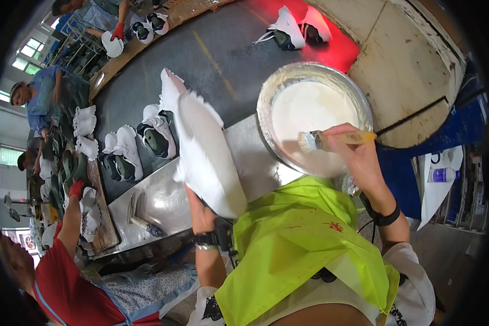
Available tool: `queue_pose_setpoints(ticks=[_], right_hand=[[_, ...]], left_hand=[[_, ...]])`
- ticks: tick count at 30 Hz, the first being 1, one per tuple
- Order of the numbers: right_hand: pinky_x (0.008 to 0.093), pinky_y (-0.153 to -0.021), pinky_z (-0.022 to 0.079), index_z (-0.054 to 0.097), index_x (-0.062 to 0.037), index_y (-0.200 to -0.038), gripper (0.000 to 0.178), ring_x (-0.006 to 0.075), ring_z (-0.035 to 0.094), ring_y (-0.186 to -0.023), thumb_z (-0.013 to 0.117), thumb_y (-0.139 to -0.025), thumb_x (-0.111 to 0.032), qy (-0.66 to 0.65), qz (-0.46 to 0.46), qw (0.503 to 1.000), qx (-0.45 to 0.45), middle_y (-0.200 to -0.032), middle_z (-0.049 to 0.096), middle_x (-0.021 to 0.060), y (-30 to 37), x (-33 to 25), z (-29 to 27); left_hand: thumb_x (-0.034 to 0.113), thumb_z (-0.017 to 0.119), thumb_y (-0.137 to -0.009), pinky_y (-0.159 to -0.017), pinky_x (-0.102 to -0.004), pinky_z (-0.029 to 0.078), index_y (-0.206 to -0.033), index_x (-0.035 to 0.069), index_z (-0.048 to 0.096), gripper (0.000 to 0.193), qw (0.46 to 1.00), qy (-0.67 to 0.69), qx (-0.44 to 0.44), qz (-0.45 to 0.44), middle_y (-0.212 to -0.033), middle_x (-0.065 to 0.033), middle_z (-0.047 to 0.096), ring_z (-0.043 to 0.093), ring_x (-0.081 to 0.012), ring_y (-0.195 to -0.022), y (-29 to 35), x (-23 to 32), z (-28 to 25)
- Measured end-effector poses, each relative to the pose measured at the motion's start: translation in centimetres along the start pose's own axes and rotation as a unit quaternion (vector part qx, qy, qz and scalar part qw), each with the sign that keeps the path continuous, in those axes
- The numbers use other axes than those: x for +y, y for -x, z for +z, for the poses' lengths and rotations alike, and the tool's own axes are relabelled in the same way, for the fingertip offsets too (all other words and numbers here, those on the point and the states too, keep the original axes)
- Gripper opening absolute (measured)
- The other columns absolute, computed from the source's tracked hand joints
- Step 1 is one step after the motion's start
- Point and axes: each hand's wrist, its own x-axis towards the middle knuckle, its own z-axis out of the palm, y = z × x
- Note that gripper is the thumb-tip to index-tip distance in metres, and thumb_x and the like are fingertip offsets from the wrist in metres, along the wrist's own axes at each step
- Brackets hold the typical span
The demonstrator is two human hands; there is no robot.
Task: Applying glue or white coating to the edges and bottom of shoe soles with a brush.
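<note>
Right hand (358,157) round brush (359,137); crosswise; bristles (306,142) left

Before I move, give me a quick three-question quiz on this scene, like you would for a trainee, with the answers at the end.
1. What tool is in the right hand?
2. True or false: the left hand holds a white sole-shaped piece.
3. Fill in the colour: the liquid in the round basin is ____.

Key: 1. A brush. 2. True. 3. Whitish.
</note>
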Motion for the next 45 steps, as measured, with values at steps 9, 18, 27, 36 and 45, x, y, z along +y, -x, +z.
queue_pose_setpoints(ticks=[9, 18, 27, 36, 45], right_hand=[[0.0349, -0.066, 0.051, 0.071, -0.0037, -0.087, 0.017, 0.0246, 0.067, -0.071, 0.067, -0.082, -0.020, 0.290, -0.070, 0.954, 0.036, -0.076, 0.068, 0.0143, -8.0, 9.8, -1.0], [0.0388, -0.066, 0.052, 0.071, -0.0044, -0.085, 0.025, 0.0294, 0.067, -0.071, 0.067, -0.081, -0.028, 0.380, 0.003, 0.922, -0.075, -0.079, 0.068, 0.0172, -10.3, 9.2, -0.7], [0.0253, -0.064, 0.050, 0.068, 0.0028, -0.090, 0.022, 0.0101, 0.063, -0.069, 0.068, -0.085, -0.018, -0.005, -0.056, 0.995, -0.082, -0.077, 0.067, 0.0071, -8.5, 3.0, 10.1], [0.0251, -0.063, 0.051, 0.066, 0.0055, -0.095, 0.025, 0.0111, 0.062, -0.069, 0.067, -0.086, -0.017, -0.117, 0.023, 0.978, -0.169, -0.084, 0.067, 0.0087, -9.7, 3.3, 11.1], [0.0317, -0.050, 0.043, 0.058, 0.0048, -0.066, 0.035, 0.0129, 0.054, -0.052, 0.062, -0.084, -0.024, 0.084, 0.012, 0.994, -0.067, -0.056, 0.057, 0.0074, -5.5, 6.2, 7.9]], left_hand=[[0.040, 0.045, -0.098, -0.089, -0.0407, 0.054, -0.137, 0.006, 0.041, 0.052, 0.830, 0.477, -0.018, -0.288, -0.126, -0.0127, 0.056, 0.060, -0.0279, -0.107, 8.0, -5.9, 2.8], [0.055, 0.040, -0.096, -0.091, -0.0410, 0.053, -0.137, 0.007, 0.042, 0.063, 0.822, 0.466, -0.172, -0.279, -0.127, -0.0137, 0.056, 0.059, -0.0286, -0.109, 9.3, -13.6, -0.3], [0.066, 0.031, -0.093, -0.093, -0.0394, 0.051, -0.143, 0.009, 0.037, 0.076, 0.800, 0.454, -0.098, -0.380, -0.133, -0.0139, 0.052, 0.057, -0.0283, -0.114, 5.7, -2.9, 5.8], [0.069, 0.028, -0.092, -0.095, -0.0387, 0.050, -0.145, 0.012, 0.033, 0.078, 0.802, 0.431, -0.111, -0.399, -0.137, -0.0131, 0.049, 0.055, -0.0270, -0.117, 5.3, -1.3, 5.8], [0.073, 0.030, -0.089, -0.094, -0.0398, 0.050, -0.145, 0.011, 0.034, 0.083, 0.788, 0.461, -0.123, -0.390, -0.137, -0.0149, 0.049, 0.055, -0.0280, -0.117, 5.7, -3.9, 3.8]])
